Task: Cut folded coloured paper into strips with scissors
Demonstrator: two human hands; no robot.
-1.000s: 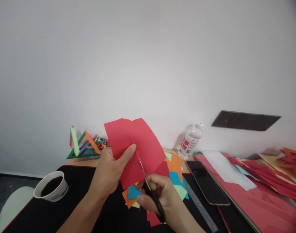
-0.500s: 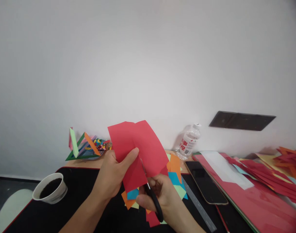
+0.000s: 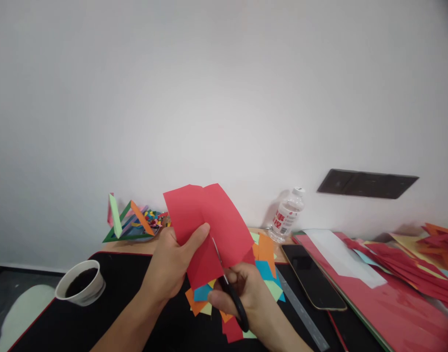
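Observation:
A red sheet of paper (image 3: 224, 220) is held up above the desk, partly slit from its lower edge. My left hand (image 3: 172, 264) pinches the sheet's left part, thumb lying on the front. In my right hand (image 3: 242, 291) is a pair of scissors (image 3: 235, 302) with black handles, its blades within the slit of the paper. The fingers behind the paper are hidden. Below the hands lie cut pieces of coloured paper, among them blue (image 3: 264, 270) and orange (image 3: 266, 250) ones.
A paper cup of dark liquid (image 3: 82, 286) stands at the left. Behind are a folded paper frame (image 3: 116, 217) and a water bottle (image 3: 287, 215). To the right lie a ruler (image 3: 301, 308), a phone (image 3: 312, 276), a red folder (image 3: 396, 303) and heaped red paper strips (image 3: 411, 266).
The hands, scissors and red paper stay nearly in place; the scissors' blades look slightly more closed. The whole view has shifted a little, so the cup and frame appear further right.

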